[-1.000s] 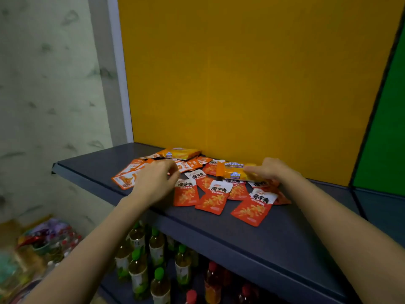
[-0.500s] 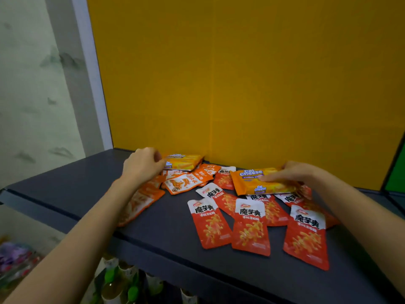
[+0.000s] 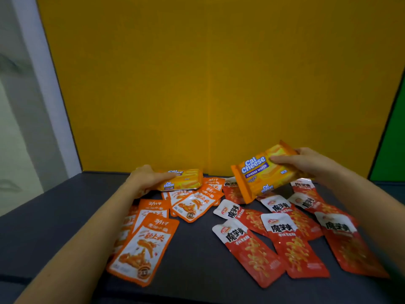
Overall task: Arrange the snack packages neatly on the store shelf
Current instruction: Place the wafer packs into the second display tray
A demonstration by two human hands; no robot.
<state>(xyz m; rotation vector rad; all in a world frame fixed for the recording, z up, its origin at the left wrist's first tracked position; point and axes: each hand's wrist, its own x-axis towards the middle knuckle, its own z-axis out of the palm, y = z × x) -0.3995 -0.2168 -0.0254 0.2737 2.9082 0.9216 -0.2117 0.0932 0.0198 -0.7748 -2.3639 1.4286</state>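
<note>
My right hand (image 3: 306,163) holds a Cal Cheese wafer pack (image 3: 260,174) lifted and tilted above the red snack pouches (image 3: 282,235) on the right of the dark shelf (image 3: 197,249). My left hand (image 3: 146,178) grips a second Cal Cheese wafer pack (image 3: 184,179) that lies near the yellow back wall. Several orange snack pouches (image 3: 144,240) lie scattered and overlapping on the left, partly under my left forearm.
A yellow back panel (image 3: 197,84) closes the shelf behind. A green panel (image 3: 392,145) stands at the far right. A white post (image 3: 43,84) and a pale wall border the left side. Bare shelf surface lies at the front left (image 3: 43,238).
My right hand has lifted its wafer pack off the pile and tilted it up. My left hand has taken hold of the other wafer pack. The view has come closer to the shelf.
</note>
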